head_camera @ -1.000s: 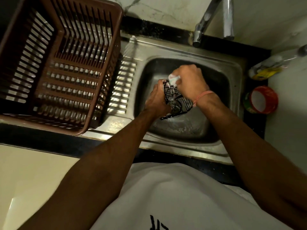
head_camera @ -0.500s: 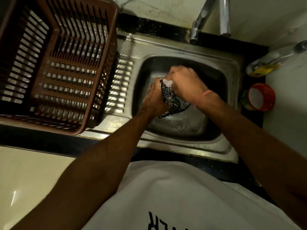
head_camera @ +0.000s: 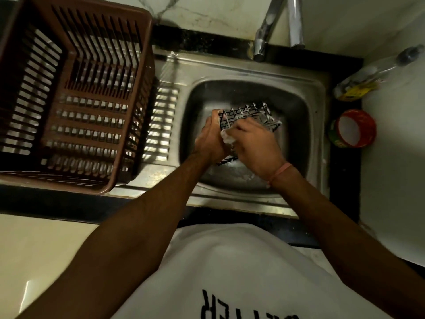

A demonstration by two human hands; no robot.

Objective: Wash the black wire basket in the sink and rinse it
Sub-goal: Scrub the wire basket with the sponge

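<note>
Left hand (head_camera: 210, 140) grip clamps the sudsy black wire basket (head_camera: 249, 117) at its nine-o'clock rim; right hand (head_camera: 255, 146) pinches a foamy scrubber (head_camera: 227, 137); basket likely light, stiff, slippery.

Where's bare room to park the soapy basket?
Free: ribbed steel drainboard between brown slatted plastic crate and sink basin; basin floor under the chrome tap. Crowded: basin centre, both hands on black wire basket; right ledge holds red round tub.
</note>
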